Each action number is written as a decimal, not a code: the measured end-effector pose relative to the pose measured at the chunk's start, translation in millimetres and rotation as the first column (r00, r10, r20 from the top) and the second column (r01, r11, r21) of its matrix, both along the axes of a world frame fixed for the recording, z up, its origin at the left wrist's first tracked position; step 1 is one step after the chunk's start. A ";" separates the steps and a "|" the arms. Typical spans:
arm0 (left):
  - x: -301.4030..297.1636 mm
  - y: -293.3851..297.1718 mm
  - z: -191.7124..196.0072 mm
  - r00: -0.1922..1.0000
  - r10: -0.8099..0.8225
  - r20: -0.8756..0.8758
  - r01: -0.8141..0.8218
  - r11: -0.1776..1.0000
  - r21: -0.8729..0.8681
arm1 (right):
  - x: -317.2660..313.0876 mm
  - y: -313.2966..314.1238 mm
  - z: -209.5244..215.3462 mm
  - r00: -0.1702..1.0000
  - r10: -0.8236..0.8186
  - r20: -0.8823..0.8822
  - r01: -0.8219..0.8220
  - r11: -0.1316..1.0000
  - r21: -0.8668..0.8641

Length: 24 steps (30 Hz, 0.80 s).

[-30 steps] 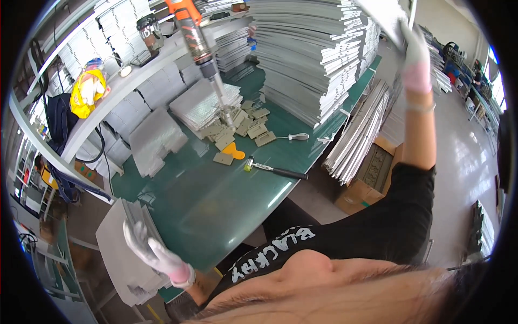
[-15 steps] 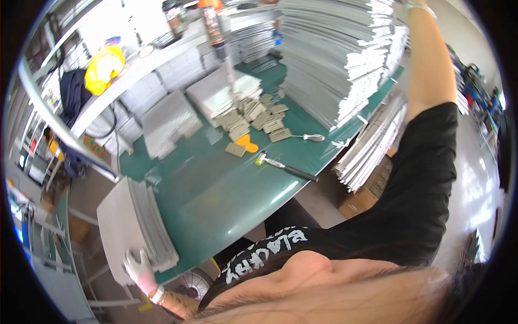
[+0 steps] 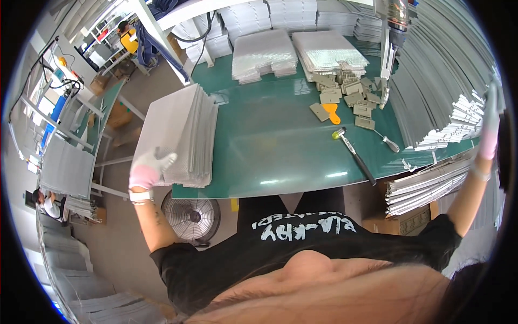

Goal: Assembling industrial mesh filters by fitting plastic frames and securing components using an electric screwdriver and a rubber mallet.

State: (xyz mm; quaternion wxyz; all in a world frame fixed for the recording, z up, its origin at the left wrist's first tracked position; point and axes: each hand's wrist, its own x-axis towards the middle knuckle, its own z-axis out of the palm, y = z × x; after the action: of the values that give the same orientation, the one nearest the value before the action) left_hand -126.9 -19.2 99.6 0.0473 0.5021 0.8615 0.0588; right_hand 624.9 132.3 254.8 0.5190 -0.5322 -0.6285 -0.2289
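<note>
My left hand (image 3: pixel 152 166), in a white and pink glove, lies with spread fingers on the near left corner of a stack of pale grey sheets (image 3: pixel 171 121). That stack rests at the left end of the green table (image 3: pixel 259 162). Far to the right, my gloved right hand (image 3: pixel 490 116) reaches up beside a tall stack of grey sheets (image 3: pixel 440 70), fingers stretched out along its ragged white edges. Whether it touches the sheets is hard to tell. I see nothing held in either hand.
A hammer (image 3: pixel 353 155), a screwdriver (image 3: pixel 389 143), an orange scraper (image 3: pixel 332 113) and grey-green plates (image 3: pixel 353 89) lie on the table. An electric driver (image 3: pixel 397 32) hangs above. More sheets (image 3: pixel 426 186) stand below the right edge. A fan (image 3: pixel 194 216) is on the floor.
The view has turned, shifting the table's contents rightward. My right arm was raised high and is now lower, its hand beside the tall stack. My left hand stays on the left stack.
</note>
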 end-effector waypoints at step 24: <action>-26.8 -32.3 25.2 0.988 0.025 0.154 -0.101 0.855 0.509 | -153.8 -6.7 -256.9 0.709 0.287 -0.644 -0.694 0.440 -0.569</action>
State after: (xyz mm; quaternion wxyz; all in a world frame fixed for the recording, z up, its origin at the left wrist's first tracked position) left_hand -153.6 -51.5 124.9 -0.0297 0.4622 0.8249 0.3241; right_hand 471.1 125.6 -2.1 0.4078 -0.5245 -0.6508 0.3675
